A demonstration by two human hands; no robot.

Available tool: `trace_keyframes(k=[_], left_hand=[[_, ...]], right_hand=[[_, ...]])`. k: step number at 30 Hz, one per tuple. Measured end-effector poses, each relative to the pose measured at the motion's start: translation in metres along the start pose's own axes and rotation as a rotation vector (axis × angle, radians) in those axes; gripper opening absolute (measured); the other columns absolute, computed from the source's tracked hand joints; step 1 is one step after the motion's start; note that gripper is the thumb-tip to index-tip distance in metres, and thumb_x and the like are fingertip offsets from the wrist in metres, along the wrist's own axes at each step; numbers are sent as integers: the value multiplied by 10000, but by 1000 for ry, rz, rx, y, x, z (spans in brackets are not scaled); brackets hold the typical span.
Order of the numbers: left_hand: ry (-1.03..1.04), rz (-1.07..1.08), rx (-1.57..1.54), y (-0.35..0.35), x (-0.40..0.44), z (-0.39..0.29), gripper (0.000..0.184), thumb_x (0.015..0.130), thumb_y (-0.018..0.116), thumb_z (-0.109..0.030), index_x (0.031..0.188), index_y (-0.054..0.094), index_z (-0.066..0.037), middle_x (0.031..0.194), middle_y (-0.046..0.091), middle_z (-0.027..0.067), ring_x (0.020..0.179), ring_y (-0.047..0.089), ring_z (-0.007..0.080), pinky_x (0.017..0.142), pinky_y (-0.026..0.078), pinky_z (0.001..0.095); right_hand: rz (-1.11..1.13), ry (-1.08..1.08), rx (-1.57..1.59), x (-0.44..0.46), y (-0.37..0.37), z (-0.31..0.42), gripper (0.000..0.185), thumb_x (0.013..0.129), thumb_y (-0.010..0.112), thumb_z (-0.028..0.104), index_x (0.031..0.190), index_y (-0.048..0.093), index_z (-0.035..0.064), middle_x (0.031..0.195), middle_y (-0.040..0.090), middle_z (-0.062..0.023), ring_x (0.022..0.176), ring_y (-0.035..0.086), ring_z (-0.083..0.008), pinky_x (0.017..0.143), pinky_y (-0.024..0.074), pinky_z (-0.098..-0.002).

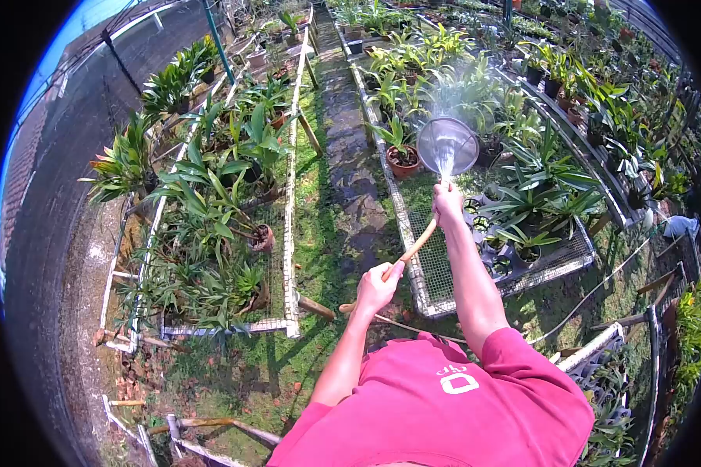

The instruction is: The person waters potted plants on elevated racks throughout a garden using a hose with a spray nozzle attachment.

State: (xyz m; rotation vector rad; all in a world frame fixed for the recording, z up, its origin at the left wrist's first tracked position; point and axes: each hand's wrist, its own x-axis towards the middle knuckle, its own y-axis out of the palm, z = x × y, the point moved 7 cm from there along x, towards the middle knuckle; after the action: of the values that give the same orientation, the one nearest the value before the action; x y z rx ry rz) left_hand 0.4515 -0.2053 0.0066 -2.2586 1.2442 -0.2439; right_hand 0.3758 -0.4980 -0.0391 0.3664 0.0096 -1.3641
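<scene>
My right hand is closed round the front end of an orange hose, just below a round mesh disc. Water runs up against the disc, and fine spray spreads beyond it over the potted plants. Lower and to the left, my left hand grips the same hose farther back, its fingers wrapped round it. A terracotta pot with a leafy plant stands left of the disc, on the wire mesh bench.
To the left is another bench full of potted plants. A mossy stone path runs between the benches. At lower right stand a low frame and leafy plants. A thin pale hose crosses the ground.
</scene>
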Motion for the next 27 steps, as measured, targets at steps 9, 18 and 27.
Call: trace_keyframes(k=[9,18,27], left_hand=[[-66,-154,-34,-24,-25,30,482,937,570,-539,809,682,-88,574,568,76,525,555,215,526,415,376],[-142,-258,-53,-53,-57,63,459,941,578,-515,832,695,-84,576,570,78,524,552,200,526,410,371],[-189,-410,-136,-82,-97,94,477,965,562,-492,822,687,-54,562,539,54,526,506,148,515,379,340]], right_hand=[[87,10,-89,-23,62,-18,158,895,592,78,1052,581,65,648,504,6,422,427,-92,377,350,-269],[215,59,-163,-56,115,-52,160,900,607,89,1056,587,57,673,524,-2,435,443,-99,391,375,-279],[619,57,-277,-117,223,-56,238,899,595,82,1135,576,61,648,497,17,432,416,-80,380,346,-264]])
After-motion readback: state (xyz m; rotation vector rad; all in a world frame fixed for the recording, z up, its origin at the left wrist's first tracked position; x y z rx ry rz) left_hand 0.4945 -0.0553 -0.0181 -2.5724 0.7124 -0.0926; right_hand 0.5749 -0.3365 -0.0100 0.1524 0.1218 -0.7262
